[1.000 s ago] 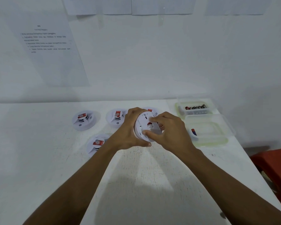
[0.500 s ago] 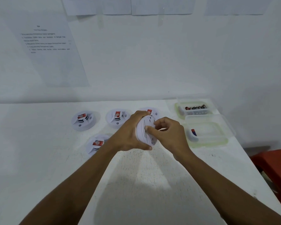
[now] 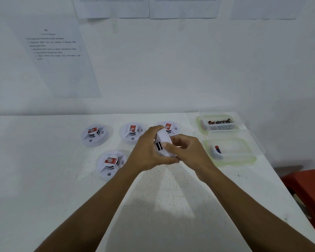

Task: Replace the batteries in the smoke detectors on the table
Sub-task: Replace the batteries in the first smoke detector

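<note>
Hands: left hand [image 3: 149,150] and right hand [image 3: 187,151] both curled around white smoke detector [image 3: 163,143], held on edge above table [image 3: 44,179] | four other detectors lie flat behind-left.

The held smoke detector [image 3: 163,139] is white with two black stripes; the other detectors [image 3: 95,140] are white with red labels, on a white table [image 3: 44,179]. Both clear tubs [image 3: 232,161] have pale green rims; the batteries [image 3: 220,122] look black and red.
</note>
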{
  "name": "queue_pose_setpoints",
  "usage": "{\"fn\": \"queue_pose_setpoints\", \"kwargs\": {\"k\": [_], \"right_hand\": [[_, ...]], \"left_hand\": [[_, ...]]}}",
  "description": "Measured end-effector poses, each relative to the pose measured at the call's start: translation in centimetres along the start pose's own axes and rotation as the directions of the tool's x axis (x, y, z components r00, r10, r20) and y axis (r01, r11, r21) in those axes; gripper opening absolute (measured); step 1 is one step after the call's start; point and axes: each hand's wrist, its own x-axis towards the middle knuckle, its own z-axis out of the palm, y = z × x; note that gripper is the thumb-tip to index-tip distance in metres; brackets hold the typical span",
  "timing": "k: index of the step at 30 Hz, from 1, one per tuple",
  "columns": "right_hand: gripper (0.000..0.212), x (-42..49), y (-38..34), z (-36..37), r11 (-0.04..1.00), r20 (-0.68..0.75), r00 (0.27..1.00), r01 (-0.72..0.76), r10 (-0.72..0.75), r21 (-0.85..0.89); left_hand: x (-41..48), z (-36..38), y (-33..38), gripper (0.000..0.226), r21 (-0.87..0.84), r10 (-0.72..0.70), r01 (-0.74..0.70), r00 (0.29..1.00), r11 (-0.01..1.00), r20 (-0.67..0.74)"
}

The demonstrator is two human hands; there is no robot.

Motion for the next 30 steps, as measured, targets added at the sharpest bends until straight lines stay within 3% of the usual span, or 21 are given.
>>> {"fn": "queue_pose_setpoints", "kwargs": {"k": [3, 9, 12, 17, 20, 23, 30], "right_hand": [[0.014, 0.4, -0.3, -0.3, 0.998, -0.045, 0.999, 0.028, -0.031, -0.061], [0.015, 1.2, -0.2, -2.6, 0.995, -0.017, 1.000, -0.001, 0.003, 0.100], [0.018, 1.3, 0.1, -2.7, 0.987, 0.004, 1.000, -0.014, 0.013, 0.158], [0.022, 0.4, 0.9, -2.4, 0.914, 0.010, 0.999, -0.033, 0.031, 0.405], [0.037, -0.5, 2.6, -1.5, 0.946, 0.025, 0.999, 0.023, -0.033, 0.324], [0.049, -1.1, 4.4, -0.1, 0.984, -0.044, 0.994, 0.104, -0.099, 0.148], [0.055, -1.3, 5.4, 0.3, 0.976, -0.089, 0.972, 0.217, -0.217, -0.010]], "left_hand": [[0.2, -0.3, -0.1, 0.089, -0.019, -0.043, 0.044, 0.999, 0.999, 0.011], [-0.4, -1.8, -1.1, 0.036, -0.261, -0.141, 0.165, 0.984, 0.951, 0.107], [-0.6, -2.0, -1.1, 0.042, -0.362, -0.167, 0.215, 0.973, 0.907, 0.159], [-1.1, -1.3, -0.9, 0.043, -0.490, -0.155, 0.214, 0.975, 0.845, 0.158], [-1.7, -0.7, -1.3, 0.041, -0.538, -0.221, 0.219, 0.973, 0.814, 0.062], [-2.3, 0.2, -2.3, 0.039, -0.427, -0.193, 0.167, 0.981, 0.889, -0.018], [-3.3, 1.3, -3.7, 0.046, -0.319, -0.125, 0.107, 0.991, 0.942, -0.039]]}}
